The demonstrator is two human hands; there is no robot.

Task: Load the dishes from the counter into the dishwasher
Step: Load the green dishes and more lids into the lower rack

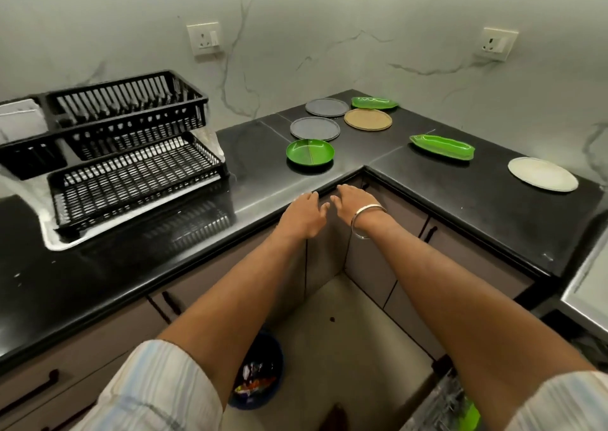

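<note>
Several dishes lie on the black corner counter [460, 200]. Nearest is a round green divided plate [310, 152]. Behind it are two grey plates [315, 128] [327, 107], a tan plate [367, 119] and a green leaf-shaped dish [374, 102]. On the right lie a long green leaf-shaped dish [442, 147] and a white plate [543, 174]. My left hand [304, 215] and my right hand [353, 200] hover side by side at the counter's inner corner edge, fingers relaxed, holding nothing. A dishwasher rack [444, 404] with something green in it shows at the bottom right.
A black two-tier dish rack [131, 154] stands on the counter at left. Cabinet doors with dark handles [431, 233] run below the counter. A blue bin [263, 374] with wrappers sits on the floor between my arms. Two wall sockets [204, 38] [496, 43] are on the marble wall.
</note>
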